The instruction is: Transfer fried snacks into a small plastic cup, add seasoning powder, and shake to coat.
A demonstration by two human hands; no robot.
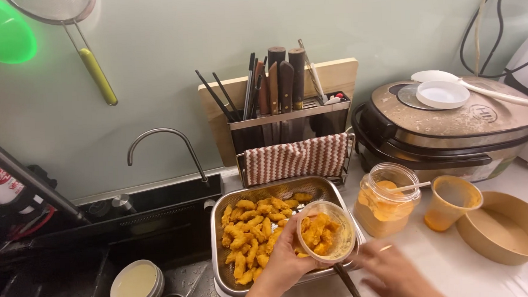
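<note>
Golden-orange fried pieces point(253, 235) are heaped in a perforated steel tray point(331, 194), which sits at the sink's edge, directly under and behind the left hand point(284, 261). A small clear plastic cup point(325, 231) part-filled with the same pieces is held by the left hand; its fingers point(296, 225) are curled around the near side and base of the cup, closed firmly on it. The cup is held tilted over the tray's right end.

The right hand point(394, 273) is seen low on the white table point(441, 259), blurred; whether its fingers are closed on anything cannot be told. A dark thin handle point(347, 283) is seen just left of that hand, between the two hands, running off the bottom edge.

Beyond the right hand, a glass jar point(387, 199) with orange powder and a pale spoon handle point(413, 186) is noted. To that jar's right stand an orange-stained plastic cup point(451, 202) and a brown paper bowl point(505, 227).

Behind the tray, a striped red-and-white cloth point(294, 158) is draped on a rack holding knives point(281, 76), with a wooden board point(335, 74) behind it. A cooker point(453, 128) with a white ladle point(451, 90) on its lid stands far right. Left of the left hand, a pale bowl of liquid point(135, 283) lies in the dark sink point(56, 276), below a curved tap point(163, 141).
</note>
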